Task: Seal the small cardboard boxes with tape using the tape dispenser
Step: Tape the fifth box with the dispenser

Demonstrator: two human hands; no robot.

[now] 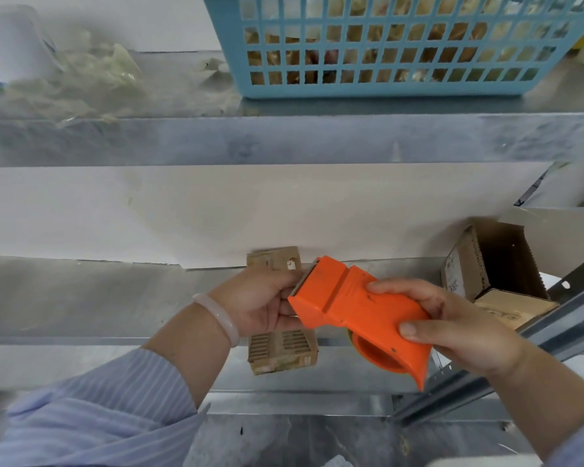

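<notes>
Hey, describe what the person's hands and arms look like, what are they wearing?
The left hand and right hand are bare, with no gloves or visible rings. The left arm has a light blue, finely striped sleeve ending partway up the forearm, and a pale, smooth bangle sits at that wrist. The right forearm is uncovered.

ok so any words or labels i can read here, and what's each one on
Nothing here is legible.
White label on the open cardboard box: print too blurred to read.
Dark print on the second box just below it in the view: blurred, unreadable.
White sticker on the small cardboard box held by the left hand: too small to read.
Orange tape dispenser in the right hand: no readable marking.
</notes>
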